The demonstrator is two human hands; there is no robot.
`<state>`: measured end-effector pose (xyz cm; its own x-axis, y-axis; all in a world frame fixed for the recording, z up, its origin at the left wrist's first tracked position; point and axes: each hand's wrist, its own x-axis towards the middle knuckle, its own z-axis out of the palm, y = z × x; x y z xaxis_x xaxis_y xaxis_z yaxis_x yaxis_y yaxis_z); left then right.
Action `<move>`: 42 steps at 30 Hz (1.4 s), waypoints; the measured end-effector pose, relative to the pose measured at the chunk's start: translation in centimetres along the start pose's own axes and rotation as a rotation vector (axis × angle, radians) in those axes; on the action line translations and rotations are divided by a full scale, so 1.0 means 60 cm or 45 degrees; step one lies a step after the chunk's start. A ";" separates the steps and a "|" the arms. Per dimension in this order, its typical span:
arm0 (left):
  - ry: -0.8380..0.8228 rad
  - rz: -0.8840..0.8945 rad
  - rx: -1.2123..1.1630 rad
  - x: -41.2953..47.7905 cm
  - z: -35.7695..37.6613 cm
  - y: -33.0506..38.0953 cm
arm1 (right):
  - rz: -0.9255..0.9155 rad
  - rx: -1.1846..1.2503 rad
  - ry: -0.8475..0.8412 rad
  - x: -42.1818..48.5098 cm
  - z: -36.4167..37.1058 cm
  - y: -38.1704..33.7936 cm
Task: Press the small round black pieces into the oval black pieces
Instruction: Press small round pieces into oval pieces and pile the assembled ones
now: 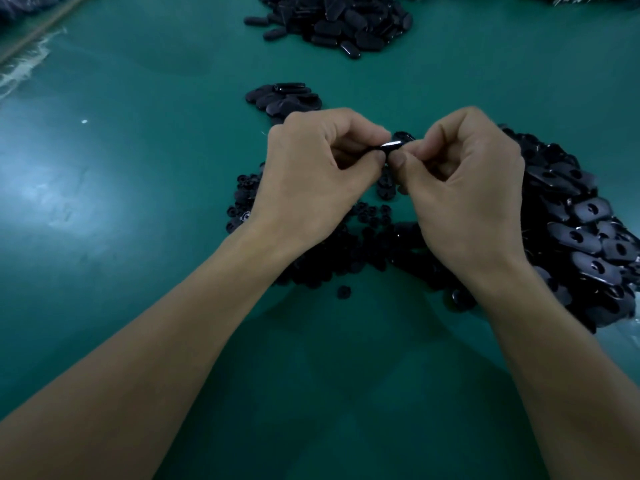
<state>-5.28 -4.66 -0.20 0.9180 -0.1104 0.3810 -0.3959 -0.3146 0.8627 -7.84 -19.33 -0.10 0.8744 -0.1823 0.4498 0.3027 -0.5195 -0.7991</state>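
Two bare hands meet above the middle of the teal-green table mat [138,174] in the head view. We see the left hand [311,178] and the right hand [465,192] both with fingers curled in. Each pinches one end of a glossy oval black plastic piece [393,145] between thumb and forefinger, so it is held in the air between them, edge-on, with a bright glint along it. We cannot tell whether a round piece sits under the thumbs.

Beneath the wrists lies a loose heap of small round black pieces [349,252], spreading out past the left hand. Just right of the right hand we find a big pile of oval black pieces with holes [581,223]. Beyond the knuckles rests a small cluster of smooth oval black pieces [287,98]. Well apart from it, at the far edge, is a larger mound of dark oval pieces [339,26].
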 end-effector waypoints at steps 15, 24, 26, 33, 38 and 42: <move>0.064 0.031 0.145 0.004 0.000 -0.006 | -0.212 -0.158 -0.042 -0.010 0.004 -0.012; -0.066 -0.086 -0.116 0.007 -0.002 -0.007 | -0.049 -0.095 -0.186 0.012 -0.007 0.015; -0.107 -0.120 -0.179 0.008 -0.005 -0.010 | 0.004 0.043 -0.213 0.016 -0.010 0.019; -0.083 -0.190 -0.378 0.009 -0.010 -0.010 | 0.082 0.282 -0.237 0.021 -0.018 0.020; -0.072 -0.197 -0.403 0.009 -0.010 -0.007 | 0.118 0.365 -0.249 0.021 -0.017 0.017; -0.076 -0.208 -0.413 0.010 -0.010 -0.006 | 0.117 0.349 -0.247 0.020 -0.018 0.018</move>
<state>-4.61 -4.06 -0.11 0.9657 -0.1413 0.2176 -0.2223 -0.0180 0.9748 -6.88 -21.02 0.00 0.9506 -0.0418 0.3077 0.2870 -0.2599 -0.9220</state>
